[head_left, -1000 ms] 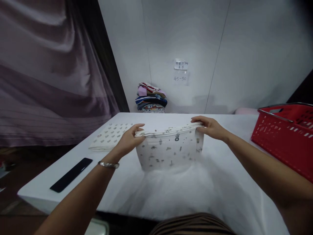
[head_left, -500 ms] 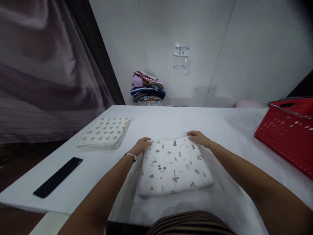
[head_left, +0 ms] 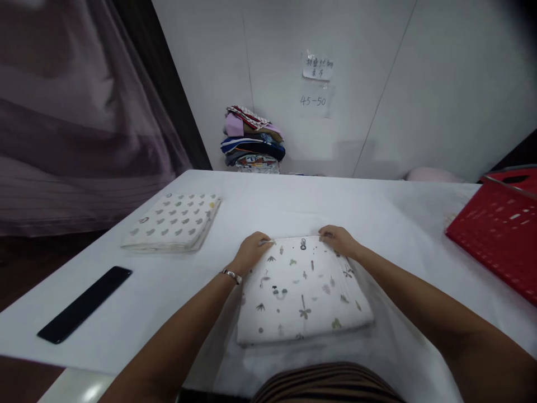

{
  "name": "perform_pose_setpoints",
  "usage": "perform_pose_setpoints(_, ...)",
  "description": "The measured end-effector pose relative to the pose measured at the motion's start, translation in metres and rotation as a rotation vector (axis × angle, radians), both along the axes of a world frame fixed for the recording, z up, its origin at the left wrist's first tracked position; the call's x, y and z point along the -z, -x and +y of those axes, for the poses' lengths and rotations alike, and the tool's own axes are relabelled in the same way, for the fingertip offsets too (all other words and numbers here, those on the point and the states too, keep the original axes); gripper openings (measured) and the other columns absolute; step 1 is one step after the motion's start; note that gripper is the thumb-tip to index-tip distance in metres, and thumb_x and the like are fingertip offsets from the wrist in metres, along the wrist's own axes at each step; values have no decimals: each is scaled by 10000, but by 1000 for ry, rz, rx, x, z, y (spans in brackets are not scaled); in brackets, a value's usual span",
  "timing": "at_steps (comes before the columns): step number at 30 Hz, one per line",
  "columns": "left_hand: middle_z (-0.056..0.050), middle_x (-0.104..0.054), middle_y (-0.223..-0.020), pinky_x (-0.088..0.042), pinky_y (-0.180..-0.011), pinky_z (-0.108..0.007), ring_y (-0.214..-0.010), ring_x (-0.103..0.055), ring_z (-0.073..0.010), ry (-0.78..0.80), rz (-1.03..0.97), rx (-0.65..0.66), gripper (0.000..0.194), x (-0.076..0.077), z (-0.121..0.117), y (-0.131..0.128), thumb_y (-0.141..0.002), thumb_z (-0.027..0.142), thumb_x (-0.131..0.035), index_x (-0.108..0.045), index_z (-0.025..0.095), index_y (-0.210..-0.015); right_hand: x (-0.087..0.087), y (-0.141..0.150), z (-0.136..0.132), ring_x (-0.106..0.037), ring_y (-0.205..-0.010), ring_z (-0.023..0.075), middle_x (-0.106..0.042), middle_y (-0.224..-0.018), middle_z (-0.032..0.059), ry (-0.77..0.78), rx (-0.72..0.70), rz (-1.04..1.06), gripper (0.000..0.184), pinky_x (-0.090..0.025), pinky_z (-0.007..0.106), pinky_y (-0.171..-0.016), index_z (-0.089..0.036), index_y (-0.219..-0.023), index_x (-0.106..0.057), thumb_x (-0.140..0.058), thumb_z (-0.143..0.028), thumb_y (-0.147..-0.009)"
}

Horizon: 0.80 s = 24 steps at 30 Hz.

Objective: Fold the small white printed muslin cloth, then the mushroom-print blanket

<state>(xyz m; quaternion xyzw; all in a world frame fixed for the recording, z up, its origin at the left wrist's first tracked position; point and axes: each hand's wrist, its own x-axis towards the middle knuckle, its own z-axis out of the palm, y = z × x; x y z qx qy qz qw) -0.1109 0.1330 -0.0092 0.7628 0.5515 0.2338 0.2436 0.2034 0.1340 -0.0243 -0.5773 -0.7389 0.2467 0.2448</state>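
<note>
A white folded cloth (head_left: pixel 304 291) printed with small grey and green plants and figures lies flat on the white table (head_left: pixel 268 201), close to my body. My left hand (head_left: pixel 254 249) grips its far left corner, fingers closed on the edge. At the far right corner, my right hand (head_left: pixel 338 240) pinches the same edge. The fingertips of both hands are partly hidden by the fabric. Further left rests a second folded cloth (head_left: pixel 176 221), white with rows of grey motifs.
A long dark flat strip (head_left: pixel 86 305) lies at the table's left. On the right stands a red basket (head_left: pixel 499 229) with a metal handle. Behind the table are a stack of folded textiles (head_left: pixel 254 140) and a wall with paper signs (head_left: pixel 316 67). A mauve curtain (head_left: pixel 84 112) hangs at left.
The cloth, held up by its far edge a second ago, has come down flat on the table. Both hands have lowered with it and now grip its far corners a little closer together.
</note>
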Motion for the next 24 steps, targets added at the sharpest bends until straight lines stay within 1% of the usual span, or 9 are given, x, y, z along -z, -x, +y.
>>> perform_pose_setpoints(3, -5, -648, -876, -434, -766, -292, -834, -582, -170, 7, 23, -78, 168, 2, -2, -4, -807, 344, -505, -598, 208, -775, 5, 0, 4, -621, -881, 208, -676, -938, 36, -43, 38, -61, 134, -454, 311, -792, -225, -801, -637, -506, -245, -813)
perform_pose_setpoints(5, -7, -645, -863, -431, -737, -294, -804, -578, -168, 13, 62, -111, 177, 3, -3, -7, -827, 343, -476, -580, 207, -785, 6, 0, 7, -621, -846, 208, -679, -867, 35, -24, 56, -75, 133, -446, 313, -777, -226, -779, -637, -508, -242, -805)
perform_pose_setpoints(8, -26, -645, -870, -432, -737, -310, -810, -578, -180, -22, 147, -117, 196, 2, -3, -7, -855, 332, -433, -569, 199, -808, -2, -4, 9, -611, -873, 202, -684, -911, 39, -23, 123, 45, 115, -435, 308, -793, -212, -738, -624, -521, -242, -778)
perform_pose_setpoints(10, -45, -648, -898, -433, -789, -329, -858, -579, -192, -104, 196, -75, 200, 0, -4, -7, -865, 303, -414, -576, 192, -830, -11, -12, 3, -601, -899, 194, -678, -967, 46, -73, 213, 186, 122, -429, 305, -806, -201, -752, -620, -522, -271, -772)
perform_pose_setpoints(13, -78, -642, -1065, -385, -945, -374, -1040, -548, -210, -269, 229, 31, 225, -3, -15, -9, -878, 262, -397, -596, 181, -944, -21, -28, -20, -588, -817, 180, -672, -869, 40, -107, 330, 305, 191, -430, 295, -739, -188, -766, -621, -520, -350, -769)
perform_pose_setpoints(16, -91, -563, -1267, -279, -1069, -427, -1224, -447, -223, -336, 252, 170, 305, -4, -39, -16, -900, 307, -398, -569, 181, -1118, -19, -39, -57, -535, -676, 158, -616, -684, 8, -59, 362, 244, 260, -395, 279, -640, -186, -707, -605, -517, -422, -770)
perform_pose_setpoints(18, -86, -491, -1361, -225, -1103, -460, -1301, -371, -233, -318, 286, 264, 381, -2, -59, -23, -914, 374, -383, -520, 191, -1219, -13, -39, -82, -496, -617, 143, -572, -622, -8, -4, 365, 212, 300, -369, 270, -602, -188, -671, -583, -493, -451, -785)
perform_pose_setpoints(20, -82, -398, -1440, -191, -1115, -494, -1358, -284, -251, -278, 325, 318, 465, 3, -74, -30, -916, 450, -361, -458, 202, -1297, -9, -34, -102, -479, -596, 137, -551, -604, -13, 38, 377, 194, 319, -354, 262, -580, -190, -654, -567, -481, -465, -791)
perform_pose_setpoints(24, -95, -288, -1498, -157, -1120, -526, -1398, -187, -264, -188, 382, 332, 587, 11, -84, -37, -908, 545, -302, -376, 191, -1371, -10, -17, -120, -481, -587, 139, -558, -595, -13, 75, 406, 144, 313, -337, 253, -552, -200, -652, -568, -499, -475, -785)
